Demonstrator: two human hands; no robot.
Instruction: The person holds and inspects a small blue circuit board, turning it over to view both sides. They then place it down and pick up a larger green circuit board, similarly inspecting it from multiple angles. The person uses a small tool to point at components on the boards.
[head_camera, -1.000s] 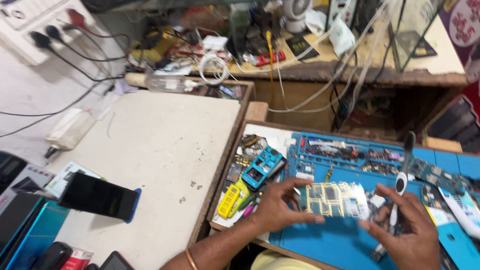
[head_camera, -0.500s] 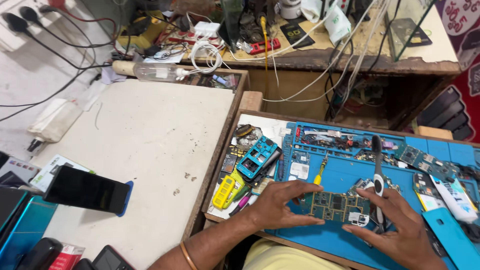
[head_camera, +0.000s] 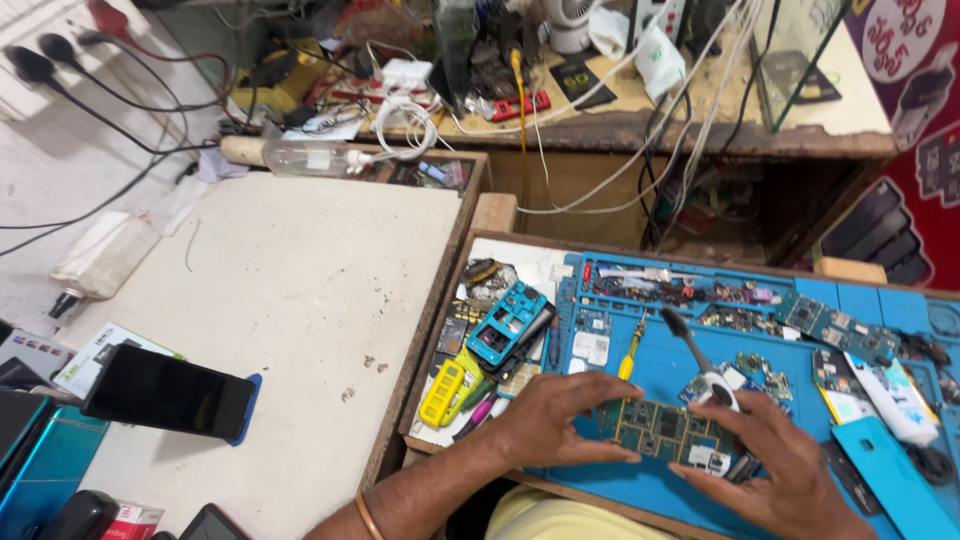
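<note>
View from above of a cluttered repair counter (head_camera: 300, 300). The left hand (head_camera: 555, 420) lies palm down on the blue work mat (head_camera: 660, 375), its fingers spread and bent, with the fingertips (head_camera: 630, 381) touching the left end of a green circuit board (head_camera: 665, 428) that lies flat on the mat at the near edge, between the two hands. A thin bangle (head_camera: 368, 516) circles the left wrist. The right hand (head_camera: 785, 465) rests at the right end of the same board, its fingers loosely curled around the white handle of a small brush (head_camera: 700, 370); the brush's dark bristle head points toward the far left, just above the board, and whether it touches the board cannot be told. A yellow-handled screwdriver (head_camera: 630, 355) lies just beyond the left fingertips. Left of the mat, a shallow wooden tray (head_camera: 470, 270) holds a blue phone frame (head_camera: 508, 322), a yellow part (head_camera: 443, 392) and other loose pieces. More circuit boards (head_camera: 838, 330) lie along the far right part of the mat, and a light blue phone back cover (head_camera: 890, 475) sits at its near right. On the pale counter at near left, a black phone (head_camera: 168, 392) lies screen up, well apart from the hands. A clear bottle (head_camera: 305, 157) lies on its side at the counter's far edge.
</note>
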